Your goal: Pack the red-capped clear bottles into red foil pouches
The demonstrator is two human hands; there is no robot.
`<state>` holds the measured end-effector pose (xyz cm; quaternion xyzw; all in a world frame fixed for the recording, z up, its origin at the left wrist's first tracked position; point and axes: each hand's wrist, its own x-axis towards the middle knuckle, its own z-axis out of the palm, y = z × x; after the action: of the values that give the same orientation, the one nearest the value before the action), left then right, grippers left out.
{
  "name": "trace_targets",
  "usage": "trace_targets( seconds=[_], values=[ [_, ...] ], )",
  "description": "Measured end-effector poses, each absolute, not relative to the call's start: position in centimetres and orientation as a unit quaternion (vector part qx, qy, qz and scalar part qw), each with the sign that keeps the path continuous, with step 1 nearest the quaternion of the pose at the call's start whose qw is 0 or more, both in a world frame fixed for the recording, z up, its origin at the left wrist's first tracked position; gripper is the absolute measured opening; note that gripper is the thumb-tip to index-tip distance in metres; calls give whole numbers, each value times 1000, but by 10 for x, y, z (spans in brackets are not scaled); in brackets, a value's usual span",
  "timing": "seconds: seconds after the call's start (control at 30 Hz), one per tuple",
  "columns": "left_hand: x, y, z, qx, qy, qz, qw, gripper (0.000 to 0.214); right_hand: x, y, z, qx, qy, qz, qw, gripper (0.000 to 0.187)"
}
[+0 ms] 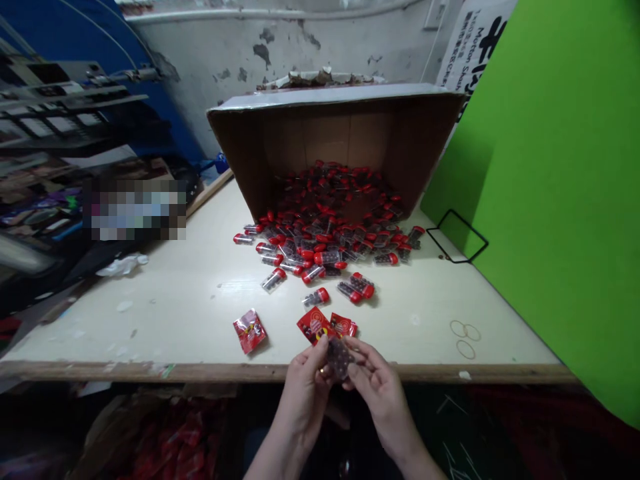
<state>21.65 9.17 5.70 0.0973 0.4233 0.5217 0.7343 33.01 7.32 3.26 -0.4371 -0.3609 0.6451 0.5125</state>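
- Left hand point(303, 400) and right hand point(383, 393) together hold a clear tube of dark pellets point(340, 358), just above the table's front edge
- Red foil sachets point(320, 325) lie just beyond, on the white table point(150, 320)
- Red-capped tubes point(320, 250) spill from a tipped cardboard box point(330, 127)

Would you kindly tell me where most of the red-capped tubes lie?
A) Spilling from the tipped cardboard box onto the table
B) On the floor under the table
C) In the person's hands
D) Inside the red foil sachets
A: the red-capped tubes heap in the open mouth of the cardboard box and spread onto the table.
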Motion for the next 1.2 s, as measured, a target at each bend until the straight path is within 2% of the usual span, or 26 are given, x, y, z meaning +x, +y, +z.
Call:
trace_targets(
  seconds=[0.17, 0.43, 0.93, 1.03, 1.1, 1.2],
  values=[
    [209, 87, 60, 80, 415, 490, 762, 23, 344, 74, 32, -404, -419, 634, 509, 35],
    [224, 74, 66, 78, 395, 478, 781, 23, 343, 79, 26, -413, -415, 609, 535, 31],
    [230, 67, 75, 111, 433, 507, 737, 28, 342, 80, 16, -405, -442, 597, 533, 36],
    [198, 57, 71, 143, 519, 518, 665, 33, 353, 91, 20, -436, -479, 561, 516, 34],
    [155, 41, 62, 169, 617, 524, 562, 37, 361, 107, 25, -491, -510, 503, 497, 26],
    [69, 4, 38, 209, 776, 425, 416, 40, 362, 137, 37, -548, -611, 397, 411, 18]
  ],
)
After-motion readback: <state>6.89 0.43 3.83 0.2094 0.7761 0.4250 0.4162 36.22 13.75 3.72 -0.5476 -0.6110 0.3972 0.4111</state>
